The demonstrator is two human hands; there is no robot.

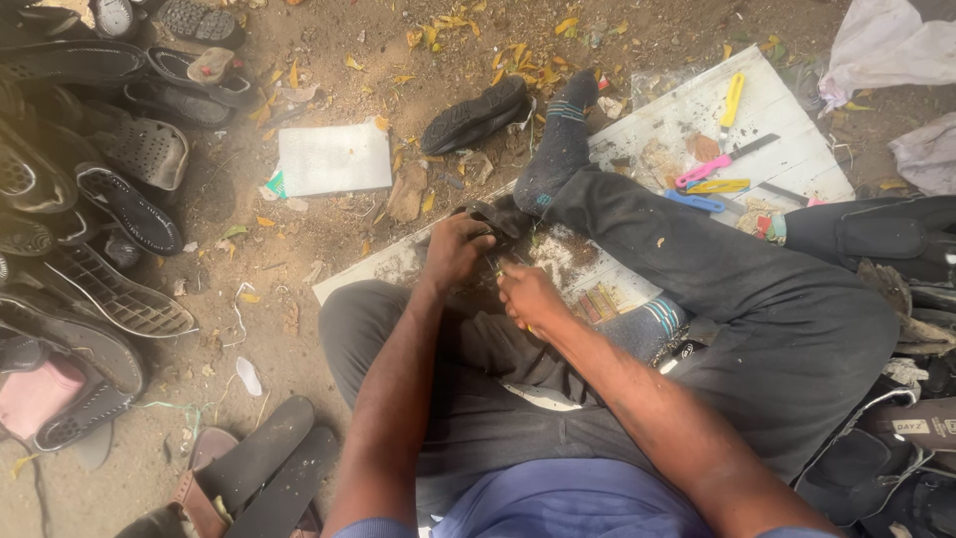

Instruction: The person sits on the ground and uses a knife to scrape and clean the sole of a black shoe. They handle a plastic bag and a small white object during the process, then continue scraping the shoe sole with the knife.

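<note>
Both of our hands meet over our lap: our left hand is clenched around a dark shoe piece at the edge of the white board, while our right hand is curled tight just beside it, perhaps pinching a small tool we cannot make out. Our outstretched leg in a dark sock crosses the board, partly hiding it, with a yellow knife, a pink-handled blade and a blue handle lying beyond; a black sole and a white slab rest on the dirt, well apart.
</note>
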